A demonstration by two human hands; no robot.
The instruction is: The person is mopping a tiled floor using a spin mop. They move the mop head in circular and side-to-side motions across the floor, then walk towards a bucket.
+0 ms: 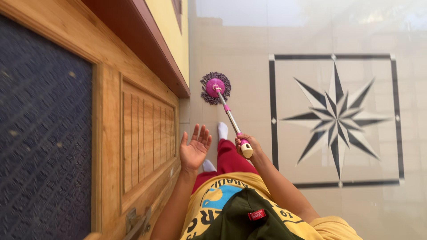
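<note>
The right hand grips the mop near the wooden door, the left hand is spread wide and empty, and most of the tiled floor looks not yet mopped.

One spin mop is in view, with one round purple mop head and one metal handle carrying pink grips. Two hands show: one left hand, and one right hand. Two white-socked feet can be counted, one forward and one back. There is one wooden door with one ribbed inset panel, one metal latch and one dark textured glass pane. The tiled floor bears one compass-star inlay inside one dark square border. One yellow shirt and one pair of red trousers are visible.
</note>
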